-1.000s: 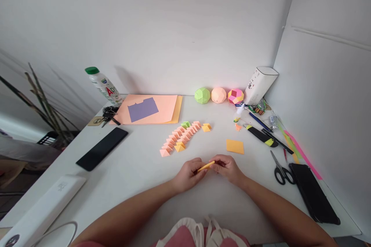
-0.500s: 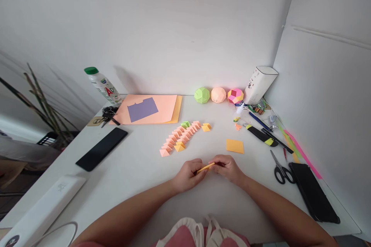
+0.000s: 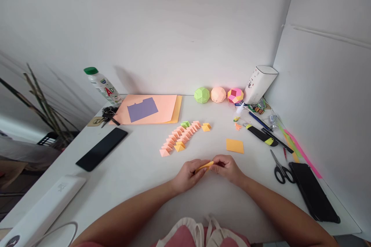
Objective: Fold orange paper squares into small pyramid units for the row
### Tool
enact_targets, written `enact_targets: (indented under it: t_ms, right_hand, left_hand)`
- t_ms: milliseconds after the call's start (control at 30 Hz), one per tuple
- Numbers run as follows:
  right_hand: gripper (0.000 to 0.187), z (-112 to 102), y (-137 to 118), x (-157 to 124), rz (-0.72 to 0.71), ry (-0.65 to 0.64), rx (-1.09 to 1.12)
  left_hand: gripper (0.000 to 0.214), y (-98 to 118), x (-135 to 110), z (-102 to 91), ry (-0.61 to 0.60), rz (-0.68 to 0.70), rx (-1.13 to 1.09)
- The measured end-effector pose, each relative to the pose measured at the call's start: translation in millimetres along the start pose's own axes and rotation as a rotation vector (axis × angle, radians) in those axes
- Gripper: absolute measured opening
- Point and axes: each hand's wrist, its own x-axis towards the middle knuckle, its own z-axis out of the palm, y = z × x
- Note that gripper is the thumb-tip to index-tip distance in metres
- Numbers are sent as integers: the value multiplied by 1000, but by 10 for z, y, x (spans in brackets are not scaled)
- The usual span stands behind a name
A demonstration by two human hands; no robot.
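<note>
Both my hands meet low at the middle of the white table (image 3: 139, 170), pinching one small folded orange paper (image 3: 205, 166) between them. My left hand (image 3: 189, 175) grips its left end with curled fingers, and my right hand (image 3: 227, 167) pinches its right end. Just beyond them an orange paper square (image 3: 235, 146) lies flat. A curved row of several folded peach, green and orange paper pieces (image 3: 180, 137) sits farther back on the left.
Three paper balls (image 3: 218, 95) stand against the wall beside a white container (image 3: 259, 84). Scissors (image 3: 280, 170), pens (image 3: 265, 129) and a black phone (image 3: 313, 193) lie on the right. On the left are another black phone (image 3: 102, 148), keys (image 3: 108, 114), a bottle (image 3: 102, 84) and peach paper sheets (image 3: 152, 109).
The folded orange paper has tipped slightly, showing more of its flat face between my fingers. Both hands stay in the same spot.
</note>
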Motion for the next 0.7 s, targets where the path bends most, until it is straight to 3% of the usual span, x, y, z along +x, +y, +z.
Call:
enact_targets:
  t_ms: [433,700]
  right_hand:
    - [23,11,20,-8,42,46,8]
    - [25,7,34,-2,45,55,15]
  left_hand:
    - [34,118,25,-47,-54,-47,-64]
    - [36,83,12,-43,-67,-52,-61]
